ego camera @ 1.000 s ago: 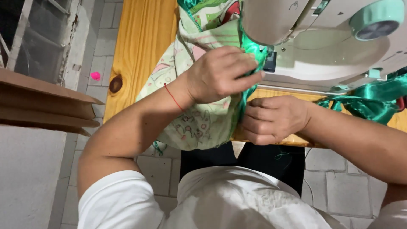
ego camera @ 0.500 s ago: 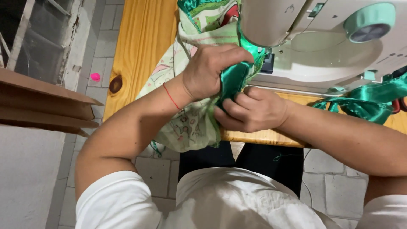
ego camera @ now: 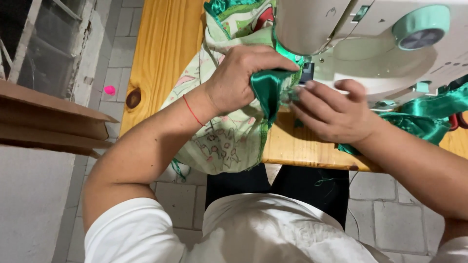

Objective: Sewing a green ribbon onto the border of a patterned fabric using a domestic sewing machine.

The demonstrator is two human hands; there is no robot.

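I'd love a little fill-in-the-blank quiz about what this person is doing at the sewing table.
1. The left hand pinches a fold of shiny ____ satin fabric.
2. The right hand rests beside it, in front of a white sewing ____.
3. The patterned pale cloth hangs over the edge of a ____ table.

Missing words: green; machine; wooden

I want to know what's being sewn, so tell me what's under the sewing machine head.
Under the sewing machine head, green satin fabric is pinched by the left hand, and the right hand fingers press beside it. The needle and presser foot are hidden by hands and cloth.
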